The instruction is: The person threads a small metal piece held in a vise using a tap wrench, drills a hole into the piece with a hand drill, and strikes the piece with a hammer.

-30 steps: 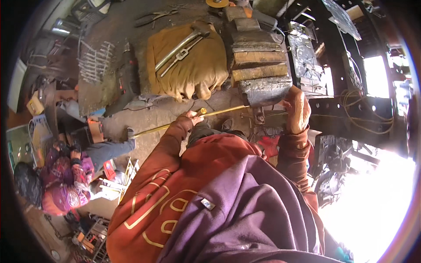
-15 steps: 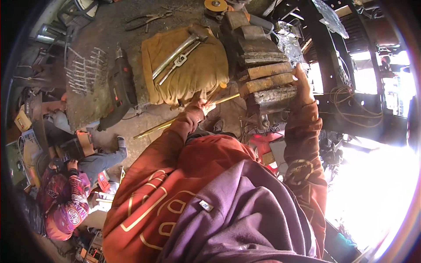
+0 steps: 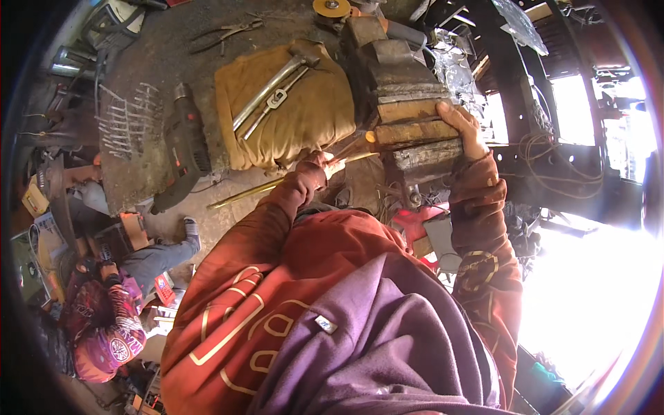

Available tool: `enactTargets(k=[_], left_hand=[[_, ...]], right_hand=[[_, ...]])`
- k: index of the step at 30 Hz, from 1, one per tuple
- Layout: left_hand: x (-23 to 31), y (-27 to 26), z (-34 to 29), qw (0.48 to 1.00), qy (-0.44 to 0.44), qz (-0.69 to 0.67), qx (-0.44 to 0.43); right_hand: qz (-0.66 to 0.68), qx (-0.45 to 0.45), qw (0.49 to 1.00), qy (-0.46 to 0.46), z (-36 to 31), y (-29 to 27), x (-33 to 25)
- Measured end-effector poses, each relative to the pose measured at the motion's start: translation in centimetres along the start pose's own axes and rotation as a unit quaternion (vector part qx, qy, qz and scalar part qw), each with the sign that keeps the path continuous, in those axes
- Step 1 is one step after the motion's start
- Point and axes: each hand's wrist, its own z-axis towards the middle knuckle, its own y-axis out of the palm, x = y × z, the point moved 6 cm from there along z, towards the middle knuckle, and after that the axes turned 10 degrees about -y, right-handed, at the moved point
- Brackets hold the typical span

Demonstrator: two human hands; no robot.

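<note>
My left hand (image 3: 324,166) is closed around a long, thin brass-coloured rod (image 3: 245,195), held at a slant past the folded brown cloth's near edge. Just beyond those fingers is a brown stick-like piece with a yellow tip (image 3: 370,137); whether the same hand holds it I cannot tell. The rod's right end reaches the wooden blocks (image 3: 415,133), packed side by side in what looks like a bench vise (image 3: 413,196). My right hand (image 3: 467,128) grips the right end of these blocks, fingers bent over the top and thumb hidden. On the cloth (image 3: 304,131) lie a hammer (image 3: 273,86) and a tap wrench-like tool (image 3: 277,100).
A power drill (image 3: 187,131), metal rods (image 3: 131,121), pliers (image 3: 228,34) and an angle grinder (image 3: 332,8) lie on the dark bench (image 3: 149,52). At lower left another person (image 3: 104,321) sits low. Dark metal framing (image 3: 532,90) with hanging cable stands to the right.
My right hand has come left and closed over the blocks' end. The left hand has shifted slightly right, and the yellow-tipped piece now reaches the blocks. The view has tilted a little.
</note>
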Motion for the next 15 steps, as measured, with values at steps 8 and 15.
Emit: enactTargets(k=[8, 15], left_hand=[[-4.7, 5.7, 4.3, 0.997, -0.043, -0.056, -0.041], [1.2, 2.4, 0.8, 0.994, -0.055, 0.016, -0.096]], right_hand=[[0.025, -0.059, 0.998, -0.02, -0.1, -0.1, 0.1], [0.03, -0.032, 0.999, -0.016, -0.5, -0.2, 0.0]])
